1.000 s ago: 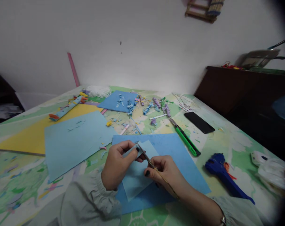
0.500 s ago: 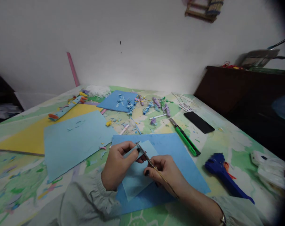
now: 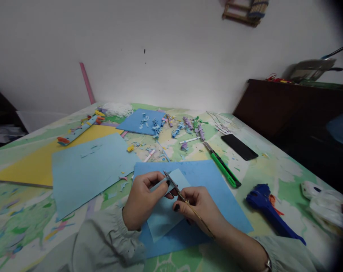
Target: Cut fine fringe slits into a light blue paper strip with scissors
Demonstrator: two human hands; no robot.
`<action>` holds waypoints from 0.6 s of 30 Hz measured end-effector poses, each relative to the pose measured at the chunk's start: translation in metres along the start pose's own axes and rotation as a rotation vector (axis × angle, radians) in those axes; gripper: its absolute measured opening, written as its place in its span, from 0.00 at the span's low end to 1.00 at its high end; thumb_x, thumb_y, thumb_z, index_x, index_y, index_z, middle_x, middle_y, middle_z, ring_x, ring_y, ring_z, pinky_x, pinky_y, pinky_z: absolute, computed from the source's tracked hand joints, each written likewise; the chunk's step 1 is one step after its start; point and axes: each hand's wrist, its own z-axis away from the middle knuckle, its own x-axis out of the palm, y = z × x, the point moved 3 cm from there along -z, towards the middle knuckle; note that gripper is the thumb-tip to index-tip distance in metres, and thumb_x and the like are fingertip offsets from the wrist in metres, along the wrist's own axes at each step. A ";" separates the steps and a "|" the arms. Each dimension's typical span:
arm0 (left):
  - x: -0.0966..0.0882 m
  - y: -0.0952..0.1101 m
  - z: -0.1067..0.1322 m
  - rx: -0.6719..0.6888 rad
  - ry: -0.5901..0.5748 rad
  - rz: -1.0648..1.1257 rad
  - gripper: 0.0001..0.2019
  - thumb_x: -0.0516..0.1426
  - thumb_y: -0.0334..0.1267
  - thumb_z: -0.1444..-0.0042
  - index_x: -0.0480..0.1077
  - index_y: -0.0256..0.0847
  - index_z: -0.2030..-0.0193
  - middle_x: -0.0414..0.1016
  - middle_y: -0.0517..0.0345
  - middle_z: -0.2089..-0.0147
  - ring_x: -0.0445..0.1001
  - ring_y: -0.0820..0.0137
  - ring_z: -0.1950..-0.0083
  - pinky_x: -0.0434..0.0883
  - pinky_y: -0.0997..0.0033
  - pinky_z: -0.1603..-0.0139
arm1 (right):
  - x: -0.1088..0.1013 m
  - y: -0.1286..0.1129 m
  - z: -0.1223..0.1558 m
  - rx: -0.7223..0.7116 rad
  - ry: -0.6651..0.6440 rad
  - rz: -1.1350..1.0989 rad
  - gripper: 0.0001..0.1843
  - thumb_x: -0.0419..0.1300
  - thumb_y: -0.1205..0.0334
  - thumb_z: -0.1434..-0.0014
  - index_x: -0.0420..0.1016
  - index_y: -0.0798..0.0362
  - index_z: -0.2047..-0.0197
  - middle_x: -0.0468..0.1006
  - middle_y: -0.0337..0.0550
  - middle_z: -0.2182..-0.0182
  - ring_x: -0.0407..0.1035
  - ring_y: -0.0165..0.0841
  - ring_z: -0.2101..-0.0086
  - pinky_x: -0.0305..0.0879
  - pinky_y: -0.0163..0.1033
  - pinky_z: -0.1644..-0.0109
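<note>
Slim tool: the metal piece with a gold-coloured handle (image 3: 174,184) sits in front of the person, over the small sheet; its pointed tip aims away and to the left, its rear end back toward the person and to the right.
Long axis: diagonal, running from the left fingertips across the right palm; scissors or tweezers, I cannot tell.
Right hand: the right hand (image 3: 201,207) is narrow, thumb and fingers closed around the tool near its middle.
Left hand: the left hand (image 3: 143,198) pinches a light blue piece (image 3: 159,185) between thumb and fingers, beside the tip; whether the piece joins the sheet below is hidden.
Small sheet: the pale blue sheet (image 3: 163,223) lies askew on the larger blue sheet (image 3: 213,189), under both hands.
Knife: the green cutter (image 3: 224,169) lies just beyond the larger blue sheet's right side, blade pointing away and left.
Right side: a black phone (image 3: 239,146) and a blue glue gun (image 3: 269,211) rest on the patterned tabletop (image 3: 188,260).
Bag: the white plastic bag (image 3: 326,211) lies at the right edge, contents unclear.
Box: the see-through container (image 3: 313,71) stands on the dark cabinet (image 3: 273,102); its contents are too blurred to tell.
</note>
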 end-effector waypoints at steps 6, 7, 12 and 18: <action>0.000 0.000 0.000 0.004 -0.020 0.003 0.07 0.54 0.31 0.50 0.70 0.36 0.77 0.73 0.61 0.78 0.72 0.72 0.75 0.68 0.75 0.71 | -0.001 0.000 0.000 0.010 0.012 -0.004 0.25 0.67 0.44 0.63 0.61 0.56 0.82 0.55 0.29 0.89 0.47 0.20 0.86 0.39 0.29 0.84; 0.000 0.000 0.000 0.005 -0.019 0.007 0.07 0.55 0.31 0.50 0.70 0.36 0.77 0.73 0.61 0.78 0.72 0.72 0.75 0.67 0.75 0.71 | -0.001 0.000 0.000 0.010 0.010 -0.003 0.26 0.67 0.44 0.63 0.60 0.55 0.82 0.55 0.29 0.89 0.47 0.20 0.86 0.39 0.29 0.84; 0.000 0.001 0.000 0.018 -0.010 -0.010 0.08 0.55 0.32 0.49 0.70 0.36 0.77 0.74 0.59 0.78 0.72 0.72 0.74 0.68 0.74 0.69 | 0.000 -0.002 0.002 -0.031 -0.018 -0.007 0.27 0.65 0.41 0.61 0.59 0.55 0.81 0.53 0.28 0.88 0.46 0.20 0.85 0.38 0.30 0.83; -0.003 0.003 0.002 0.016 0.043 0.000 0.08 0.55 0.33 0.48 0.70 0.36 0.76 0.75 0.59 0.77 0.73 0.71 0.74 0.69 0.74 0.69 | 0.001 -0.006 0.005 -0.113 -0.076 0.001 0.27 0.60 0.38 0.56 0.58 0.55 0.80 0.51 0.29 0.87 0.45 0.20 0.84 0.38 0.30 0.82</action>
